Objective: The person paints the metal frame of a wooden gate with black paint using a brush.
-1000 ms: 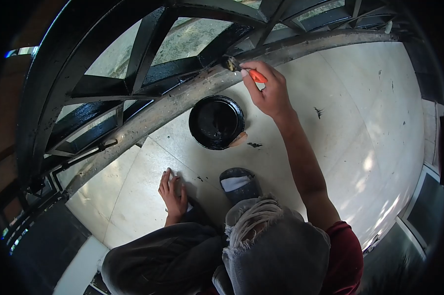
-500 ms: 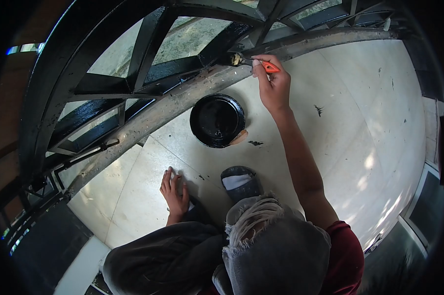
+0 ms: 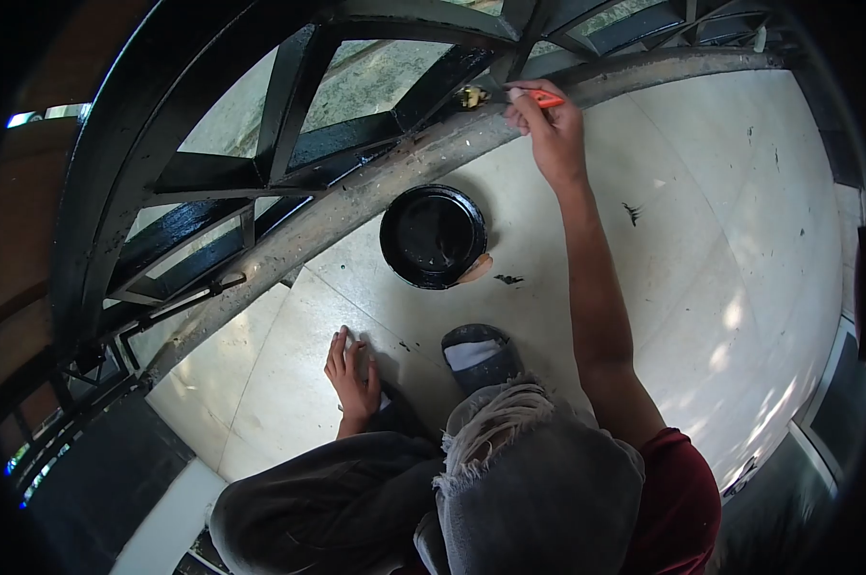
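My right hand [image 3: 551, 125] is closed round the orange handle of a paintbrush [image 3: 538, 98]. The brush head points left, at the lower edge of the black metal frame [image 3: 356, 134], just above the grey rail. Below the rail, a round black tray [image 3: 433, 236] with glossy black paint rests on the tiled floor. A small brown piece [image 3: 476, 268] leans at its lower right rim. My left hand [image 3: 352, 376] hangs beside my knee with its fingers apart and nothing in it.
The grey rail [image 3: 327, 230] runs diagonally along the frame's foot. Black paint marks dot the pale floor [image 3: 682, 278]. My slippered foot [image 3: 479, 353] is below the tray, and a glass panel [image 3: 831, 402] stands at the far right.
My right hand and the brush have moved slightly up and to the right along the frame's lower edge. The whole view has shifted a little; my left hand keeps its pose.
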`<state>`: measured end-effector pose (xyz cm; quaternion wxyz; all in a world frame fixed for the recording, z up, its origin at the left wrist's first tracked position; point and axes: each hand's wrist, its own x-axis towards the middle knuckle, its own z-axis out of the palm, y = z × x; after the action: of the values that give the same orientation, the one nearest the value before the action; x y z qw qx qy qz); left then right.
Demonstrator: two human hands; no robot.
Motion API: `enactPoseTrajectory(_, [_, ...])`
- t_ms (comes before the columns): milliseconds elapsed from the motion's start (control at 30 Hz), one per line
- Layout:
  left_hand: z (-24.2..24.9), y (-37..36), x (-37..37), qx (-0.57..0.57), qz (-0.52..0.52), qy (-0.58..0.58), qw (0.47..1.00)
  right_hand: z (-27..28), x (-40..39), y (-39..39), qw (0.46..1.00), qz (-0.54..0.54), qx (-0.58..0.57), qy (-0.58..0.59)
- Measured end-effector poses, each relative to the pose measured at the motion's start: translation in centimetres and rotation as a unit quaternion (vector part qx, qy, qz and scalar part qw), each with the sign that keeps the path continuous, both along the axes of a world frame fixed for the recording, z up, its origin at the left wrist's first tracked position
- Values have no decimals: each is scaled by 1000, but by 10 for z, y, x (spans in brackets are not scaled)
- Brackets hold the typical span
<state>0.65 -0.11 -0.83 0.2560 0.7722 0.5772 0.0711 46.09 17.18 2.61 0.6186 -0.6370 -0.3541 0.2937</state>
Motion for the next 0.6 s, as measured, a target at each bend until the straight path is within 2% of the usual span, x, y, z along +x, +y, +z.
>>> enactPoseTrajectory(67, [-2,-2,3,-2,-2,-3,1000,-11,-9,3,990,92,30,103])
enactPoseTrajectory(133, [0,-1,2,0,-2,-12,1000,-12,-4,-1,995,77,12,69])
enactPoseTrajectory(233, [2,-1,3,-5,-1,-1,1000,0,6,-2,999,-48,5,-14])
enactPoseTrajectory(267, [2,-1,2,-5,-2,-2,1000,0,1,-2,999,-49,5,-14])
enactPoseTrajectory(333, [1,-1,3,-1,-1,1,1000,-2,-18,1,998,2,9,59])
enactPoseTrajectory(400, [-1,0,3,-1,-3,-5,1000,-9,-22,-4,999,24,18,37])
enactPoseTrajectory(467, [0,-1,2,0,0,-11,1000,0,-14,-7,993,-58,-11,-100])
enactPoseTrajectory(533, [0,-1,3,0,1,-4,1000,12,-16,-12,991,-88,-2,-103])
enactPoseTrajectory(600, [2,0,3,-6,6,-3,1000,18,-24,-13,980,-93,33,-173])
